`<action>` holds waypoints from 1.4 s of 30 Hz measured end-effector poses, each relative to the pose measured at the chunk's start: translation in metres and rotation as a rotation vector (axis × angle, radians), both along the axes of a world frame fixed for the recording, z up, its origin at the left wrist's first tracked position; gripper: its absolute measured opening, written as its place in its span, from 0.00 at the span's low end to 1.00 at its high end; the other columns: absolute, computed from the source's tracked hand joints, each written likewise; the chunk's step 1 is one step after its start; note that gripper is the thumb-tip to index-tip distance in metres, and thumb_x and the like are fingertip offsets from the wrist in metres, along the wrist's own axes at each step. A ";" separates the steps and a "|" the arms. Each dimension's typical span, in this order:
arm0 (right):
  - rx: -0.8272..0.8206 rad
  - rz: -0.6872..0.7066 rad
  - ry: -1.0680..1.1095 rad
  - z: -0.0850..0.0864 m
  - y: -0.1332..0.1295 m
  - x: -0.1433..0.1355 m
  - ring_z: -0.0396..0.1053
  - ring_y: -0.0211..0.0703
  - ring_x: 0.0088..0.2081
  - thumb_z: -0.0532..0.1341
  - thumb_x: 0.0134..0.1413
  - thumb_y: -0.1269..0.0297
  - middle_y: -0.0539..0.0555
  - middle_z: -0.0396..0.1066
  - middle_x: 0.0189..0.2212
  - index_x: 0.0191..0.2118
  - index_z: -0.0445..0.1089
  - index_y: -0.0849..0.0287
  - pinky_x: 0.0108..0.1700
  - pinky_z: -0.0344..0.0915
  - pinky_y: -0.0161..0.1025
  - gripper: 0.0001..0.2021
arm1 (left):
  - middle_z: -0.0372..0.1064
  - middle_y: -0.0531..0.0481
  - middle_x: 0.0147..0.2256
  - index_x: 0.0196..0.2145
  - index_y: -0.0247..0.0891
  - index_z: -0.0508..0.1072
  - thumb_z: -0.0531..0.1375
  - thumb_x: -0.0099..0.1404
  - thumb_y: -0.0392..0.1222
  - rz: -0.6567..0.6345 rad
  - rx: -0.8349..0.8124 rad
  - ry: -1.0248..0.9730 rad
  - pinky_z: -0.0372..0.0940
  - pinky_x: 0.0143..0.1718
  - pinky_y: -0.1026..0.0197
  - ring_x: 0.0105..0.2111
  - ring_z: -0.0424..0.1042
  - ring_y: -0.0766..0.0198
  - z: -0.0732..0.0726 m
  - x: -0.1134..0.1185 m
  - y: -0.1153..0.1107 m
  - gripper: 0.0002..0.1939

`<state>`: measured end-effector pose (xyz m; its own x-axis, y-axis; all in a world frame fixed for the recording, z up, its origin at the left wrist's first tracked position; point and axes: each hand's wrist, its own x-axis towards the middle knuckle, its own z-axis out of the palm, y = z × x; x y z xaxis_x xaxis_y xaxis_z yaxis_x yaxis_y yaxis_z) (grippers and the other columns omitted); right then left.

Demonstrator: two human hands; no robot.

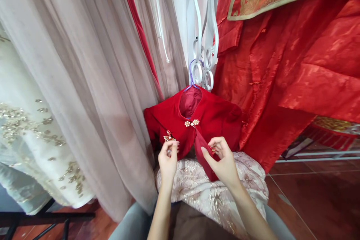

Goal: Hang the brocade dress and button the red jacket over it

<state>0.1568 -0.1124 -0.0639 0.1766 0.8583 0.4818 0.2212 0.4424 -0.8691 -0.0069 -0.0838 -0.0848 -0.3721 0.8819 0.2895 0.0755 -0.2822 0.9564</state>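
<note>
A dark red velvet jacket (174, 112) hangs in front of me on a purple hanger (192, 71). Two flower-shaped pearl clasps (192, 123) join it at the neck. My left hand (168, 157) is closed in a pinch at a red and gold jewelled ornament (169, 137), which shows above the fingertips against the jacket. With thumb and fingers, my right hand (222, 159) grips the jacket's front flap, turned so its smooth lining (206, 161) shows. A small gold piece (213, 150) sits between those fingers, partly hidden.
Pale pink curtains (92, 82) hang close on the left, beside a white beaded gown (33, 120). A white scrolled metal stand (208, 60) rises behind the jacket. Red satin garments (281, 63) hang at the right. Pale embroidered fabric (194, 183) covers my lap.
</note>
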 end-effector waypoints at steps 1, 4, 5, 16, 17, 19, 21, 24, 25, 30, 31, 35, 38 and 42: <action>0.021 -0.010 -0.017 0.004 -0.002 0.003 0.66 0.38 0.30 0.62 0.51 0.66 0.49 0.65 0.28 0.35 0.61 0.55 0.33 0.66 0.34 0.08 | 0.72 0.47 0.32 0.32 0.36 0.72 0.62 0.56 0.49 0.098 0.029 0.047 0.68 0.32 0.64 0.30 0.71 0.65 0.001 -0.006 0.004 0.12; 0.074 0.039 -0.104 0.011 -0.008 0.004 0.66 0.38 0.29 0.61 0.49 0.71 0.49 0.66 0.29 0.38 0.65 0.54 0.33 0.65 0.34 0.09 | 0.70 0.47 0.36 0.37 0.38 0.68 0.64 0.53 0.45 0.212 0.047 0.156 0.68 0.30 0.64 0.31 0.70 0.65 0.002 -0.020 0.017 0.15; 0.085 0.077 -0.138 0.013 -0.008 0.001 0.66 0.38 0.30 0.60 0.49 0.73 0.49 0.67 0.29 0.39 0.66 0.54 0.34 0.66 0.35 0.10 | 0.70 0.47 0.36 0.37 0.38 0.67 0.64 0.52 0.45 0.197 0.040 0.180 0.68 0.30 0.64 0.31 0.70 0.65 0.001 -0.022 0.021 0.16; 0.096 0.353 -0.252 -0.013 0.051 -0.040 0.70 0.39 0.38 0.54 0.51 0.76 0.52 0.68 0.39 0.42 0.69 0.54 0.42 0.71 0.37 0.14 | 0.66 0.51 0.29 0.33 0.39 0.61 0.59 0.58 0.44 0.220 0.039 0.262 0.68 0.28 0.63 0.26 0.70 0.66 -0.008 -0.011 0.036 0.10; 0.098 0.353 -0.269 -0.013 0.056 -0.042 0.70 0.39 0.38 0.55 0.51 0.76 0.52 0.69 0.39 0.42 0.69 0.54 0.42 0.71 0.38 0.14 | 0.66 0.51 0.30 0.33 0.39 0.61 0.58 0.58 0.44 0.224 0.049 0.265 0.68 0.29 0.63 0.27 0.70 0.66 -0.008 -0.013 0.035 0.09; 0.107 0.346 -0.299 -0.013 0.063 -0.044 0.70 0.40 0.37 0.55 0.51 0.76 0.52 0.69 0.38 0.41 0.69 0.54 0.43 0.70 0.40 0.13 | 0.67 0.50 0.31 0.33 0.39 0.62 0.58 0.59 0.44 0.234 0.071 0.257 0.69 0.32 0.62 0.29 0.71 0.65 -0.008 -0.015 0.033 0.08; 0.115 0.340 -0.315 -0.011 0.066 -0.047 0.70 0.41 0.38 0.56 0.51 0.75 0.52 0.69 0.38 0.41 0.69 0.55 0.44 0.70 0.41 0.13 | 0.68 0.49 0.32 0.33 0.39 0.64 0.59 0.58 0.45 0.239 0.090 0.234 0.69 0.34 0.62 0.31 0.71 0.65 -0.009 -0.018 0.031 0.09; 0.118 0.343 -0.301 -0.008 0.068 -0.052 0.70 0.41 0.38 0.60 0.51 0.71 0.52 0.69 0.38 0.41 0.69 0.55 0.44 0.70 0.41 0.11 | 0.69 0.50 0.31 0.34 0.39 0.66 0.61 0.57 0.47 0.214 0.091 0.175 0.69 0.35 0.62 0.31 0.72 0.65 -0.008 -0.021 0.030 0.11; 0.117 0.343 -0.284 -0.008 0.068 -0.054 0.70 0.41 0.38 0.61 0.50 0.69 0.52 0.69 0.37 0.41 0.69 0.55 0.44 0.70 0.41 0.10 | 0.69 0.50 0.31 0.34 0.38 0.66 0.62 0.57 0.49 0.192 0.086 0.137 0.69 0.34 0.63 0.31 0.72 0.65 -0.008 -0.021 0.030 0.13; 0.089 0.331 -0.196 -0.007 0.069 -0.060 0.71 0.39 0.36 0.59 0.56 0.65 0.52 0.70 0.35 0.38 0.70 0.56 0.42 0.73 0.39 0.05 | 0.70 0.50 0.30 0.30 0.35 0.69 0.65 0.51 0.54 0.033 0.029 -0.167 0.71 0.35 0.61 0.31 0.73 0.65 -0.002 -0.021 0.034 0.19; 0.083 0.338 -0.185 -0.007 0.069 -0.060 0.72 0.38 0.35 0.58 0.57 0.65 0.53 0.70 0.35 0.38 0.71 0.56 0.42 0.73 0.39 0.06 | 0.71 0.49 0.30 0.31 0.34 0.70 0.65 0.51 0.54 0.006 0.011 -0.209 0.71 0.37 0.60 0.32 0.73 0.65 -0.001 -0.021 0.034 0.20; 0.082 0.358 -0.119 -0.008 0.072 -0.064 0.72 0.39 0.38 0.57 0.58 0.65 0.53 0.71 0.38 0.40 0.71 0.56 0.43 0.74 0.39 0.07 | 0.73 0.47 0.33 0.32 0.33 0.73 0.66 0.51 0.53 -0.020 -0.017 -0.261 0.72 0.40 0.57 0.33 0.74 0.63 0.000 -0.022 0.033 0.20; 0.079 0.336 -0.058 -0.009 0.075 -0.070 0.73 0.40 0.39 0.57 0.58 0.64 0.54 0.71 0.38 0.39 0.71 0.56 0.43 0.74 0.40 0.07 | 0.73 0.47 0.32 0.32 0.33 0.73 0.65 0.51 0.53 -0.011 -0.029 -0.294 0.72 0.40 0.56 0.32 0.74 0.64 -0.001 -0.024 0.034 0.19; 0.080 0.317 -0.036 -0.012 0.077 -0.074 0.73 0.41 0.38 0.58 0.57 0.63 0.54 0.71 0.37 0.39 0.72 0.56 0.42 0.75 0.40 0.07 | 0.73 0.47 0.30 0.31 0.32 0.73 0.66 0.50 0.51 -0.028 -0.054 -0.331 0.72 0.40 0.56 0.31 0.75 0.64 -0.004 -0.025 0.038 0.18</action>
